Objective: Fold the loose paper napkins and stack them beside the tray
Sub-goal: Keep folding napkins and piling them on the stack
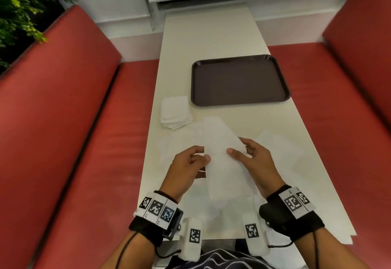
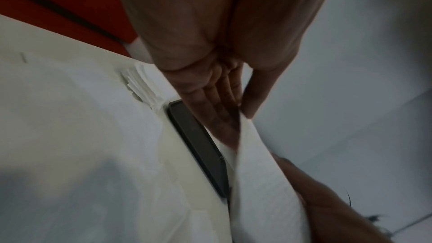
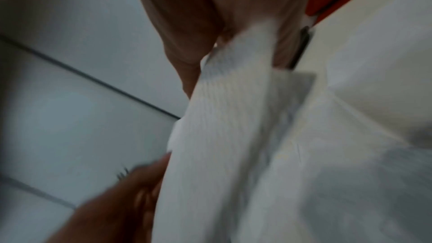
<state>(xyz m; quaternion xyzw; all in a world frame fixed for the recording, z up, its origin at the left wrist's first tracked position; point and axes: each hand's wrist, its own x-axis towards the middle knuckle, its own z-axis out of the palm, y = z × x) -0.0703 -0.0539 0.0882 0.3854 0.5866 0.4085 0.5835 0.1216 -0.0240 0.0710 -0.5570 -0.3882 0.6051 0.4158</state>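
A white paper napkin (image 1: 222, 154), folded into a long strip, is held up above the table between both hands. My left hand (image 1: 190, 163) pinches its left edge and my right hand (image 1: 247, 154) pinches its right edge. In the left wrist view the napkin (image 2: 261, 182) hangs from my fingers (image 2: 219, 103). The right wrist view, blurred, has the napkin (image 3: 222, 127) running down from my right hand. A stack of folded napkins (image 1: 175, 112) lies left of the dark brown tray (image 1: 239, 80). Loose unfolded napkins (image 1: 281, 148) lie flat on the table under and around my hands.
The narrow cream table (image 1: 211, 36) runs away from me between two red bench seats (image 1: 74, 120). A green plant (image 1: 19, 8) stands at the far left. A white wall closes the far end.
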